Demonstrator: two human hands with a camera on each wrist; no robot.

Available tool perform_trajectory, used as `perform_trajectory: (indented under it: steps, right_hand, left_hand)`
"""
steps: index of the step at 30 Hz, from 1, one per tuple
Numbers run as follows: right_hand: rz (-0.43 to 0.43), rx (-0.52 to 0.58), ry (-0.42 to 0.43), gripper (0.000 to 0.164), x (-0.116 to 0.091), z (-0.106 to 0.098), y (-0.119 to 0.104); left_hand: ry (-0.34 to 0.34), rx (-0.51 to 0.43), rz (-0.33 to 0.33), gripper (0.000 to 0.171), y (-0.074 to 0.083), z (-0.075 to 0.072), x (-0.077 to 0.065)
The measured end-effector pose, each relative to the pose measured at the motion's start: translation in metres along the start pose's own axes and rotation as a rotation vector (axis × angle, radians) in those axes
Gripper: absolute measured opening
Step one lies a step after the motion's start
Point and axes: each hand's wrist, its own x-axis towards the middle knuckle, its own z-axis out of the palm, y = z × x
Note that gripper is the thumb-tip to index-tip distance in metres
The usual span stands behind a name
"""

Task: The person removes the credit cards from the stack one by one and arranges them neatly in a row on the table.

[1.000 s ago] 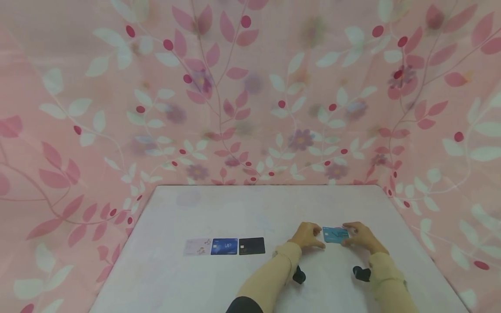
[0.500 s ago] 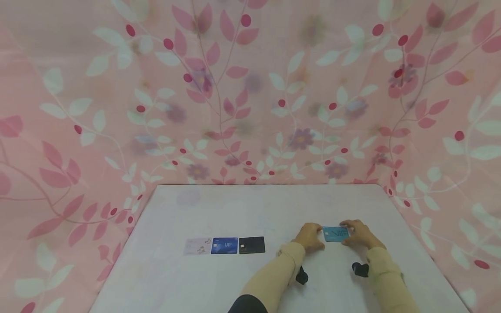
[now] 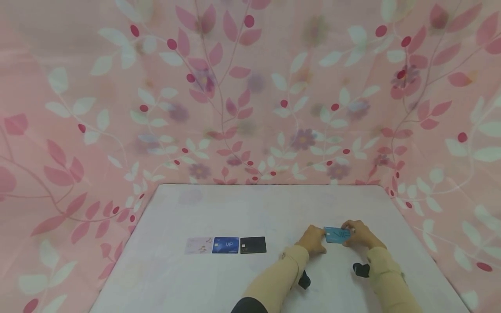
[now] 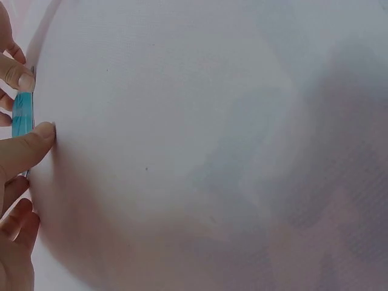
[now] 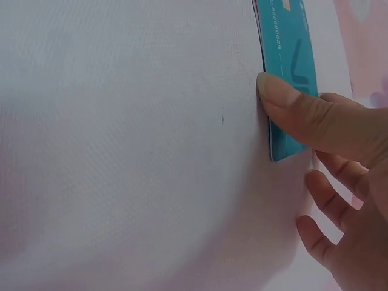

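Note:
A teal VIP card (image 3: pixel 335 235) lies toward the right of the white table, its lettering partly covered. My right hand (image 3: pixel 361 234) pinches its right end, thumb (image 5: pixel 280 94) on the near long edge and index finger at the far one. Under the card's near edge, a thin dark and pinkish edge shows in the right wrist view. My left hand (image 3: pixel 312 240) is at the card's left end, fingertips close against that edge. Its thumb (image 4: pixel 42 132) stands off the near side; whether any left finger presses the card is hard to tell.
Left of my hands, a row on the white table (image 3: pixel 219 287) holds a pale flowered card (image 3: pixel 198 245), a blue VIP card (image 3: pixel 225 245) and a black card (image 3: pixel 253 245), side by side. Pink leaf-patterned cloth (image 3: pixel 250 108) surrounds the table at back and sides.
My left hand has shifted slightly right, closer to the teal card's left edge. My right hand stays at the right end, and the card row has not moved on the table.

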Motion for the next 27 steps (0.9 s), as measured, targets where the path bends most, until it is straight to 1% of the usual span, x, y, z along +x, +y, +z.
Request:
perform_trajectory:
  steps: [8,12,16,18,21,24,27]
  right_hand:
    - [0.049,0.051,0.025,0.055,-0.004,0.004,0.000]
    - [0.075,0.107,0.025,0.058,-0.006,0.009,0.002]
    - [0.062,0.127,0.066,0.059,-0.009,0.013,0.002]
    - [0.044,0.109,0.099,0.058,-0.012,0.015,-0.001]
    - [0.027,0.059,0.124,0.057,-0.014,0.018,-0.005]
    - [0.002,0.004,0.114,0.053,-0.015,0.020,-0.009]
    - [-0.042,-0.027,0.110,0.043,-0.014,0.021,-0.011]
  left_hand:
    - [-0.027,0.053,0.025,0.055,0.002,0.003,-0.003]
    - [-0.016,0.044,0.019,0.056,0.003,0.004,-0.005]
    - [0.001,0.034,0.015,0.057,0.002,0.006,-0.005]
    - [0.006,0.030,0.022,0.058,0.002,0.007,-0.005]
    - [0.009,0.035,0.046,0.056,0.002,0.006,-0.005]
    - [0.006,0.046,0.069,0.053,0.003,0.005,-0.006]
    - [0.013,0.035,0.079,0.051,0.002,0.004,-0.006]
